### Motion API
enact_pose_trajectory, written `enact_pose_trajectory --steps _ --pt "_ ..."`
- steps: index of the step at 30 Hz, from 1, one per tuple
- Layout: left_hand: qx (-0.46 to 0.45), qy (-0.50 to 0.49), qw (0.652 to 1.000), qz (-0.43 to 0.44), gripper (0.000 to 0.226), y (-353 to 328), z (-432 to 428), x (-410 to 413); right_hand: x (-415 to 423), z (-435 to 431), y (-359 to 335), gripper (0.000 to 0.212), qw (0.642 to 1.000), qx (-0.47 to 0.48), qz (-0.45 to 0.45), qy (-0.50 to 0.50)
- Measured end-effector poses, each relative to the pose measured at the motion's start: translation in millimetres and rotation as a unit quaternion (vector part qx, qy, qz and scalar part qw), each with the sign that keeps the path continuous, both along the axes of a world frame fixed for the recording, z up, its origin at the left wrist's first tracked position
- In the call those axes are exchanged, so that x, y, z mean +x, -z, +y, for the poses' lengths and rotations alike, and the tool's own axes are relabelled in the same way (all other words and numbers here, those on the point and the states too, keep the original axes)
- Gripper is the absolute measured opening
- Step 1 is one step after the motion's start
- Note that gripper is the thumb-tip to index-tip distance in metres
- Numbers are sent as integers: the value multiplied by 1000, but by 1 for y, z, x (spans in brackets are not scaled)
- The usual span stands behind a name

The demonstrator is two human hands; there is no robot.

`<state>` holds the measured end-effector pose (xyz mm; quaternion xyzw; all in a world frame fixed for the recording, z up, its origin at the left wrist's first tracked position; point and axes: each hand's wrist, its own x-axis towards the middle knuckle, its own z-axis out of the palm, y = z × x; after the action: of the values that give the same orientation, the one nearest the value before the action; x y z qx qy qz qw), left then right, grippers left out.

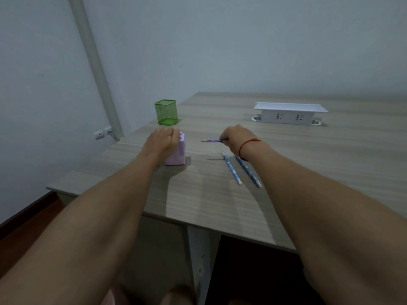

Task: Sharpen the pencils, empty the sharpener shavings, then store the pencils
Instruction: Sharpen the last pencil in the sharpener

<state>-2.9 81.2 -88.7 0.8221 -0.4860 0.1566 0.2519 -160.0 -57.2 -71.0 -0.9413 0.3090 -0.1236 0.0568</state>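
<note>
Head view shows a purple pencil (211,141) pinched tight in the right hand (236,138), its sharp tip pointing at the pink sharpener (177,150) but not touching it. The left hand (161,140) is wrapped around the sharpener, pressing it on the tabletop (220,194). Two blue pencils (241,170) lie just beside the sharpener, nearer the person. A green mesh cup (166,112) stands behind the sharpener. If the tip misses the hole, which I cannot see, the lead may snap or the sharpener may slide.

Three pencils (231,170) (one held), one sharpener (177,154), one green holder (166,112).
</note>
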Motion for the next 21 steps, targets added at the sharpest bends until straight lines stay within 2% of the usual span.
enact_pose_trajectory --steps 5,8,12,17,21 --pt "-1 4 999 36 25 6 -4 -16 -9 5 -3 24 1000 20 -19 13" --pt "-47 -8 998 45 28 10 0 -20 -18 6 0 23 999 32 -11 38" --pt "-34 -6 998 55 35 11 0 -24 -39 5 7 11 995 37 -23 94" --pt "-35 -8 996 82 38 10 -1 -24 -47 8 18 26 990 48 -32 126" --pt "-32 -5 993 113 42 8 -1 -23 -48 10 24 26 989 38 -35 141"
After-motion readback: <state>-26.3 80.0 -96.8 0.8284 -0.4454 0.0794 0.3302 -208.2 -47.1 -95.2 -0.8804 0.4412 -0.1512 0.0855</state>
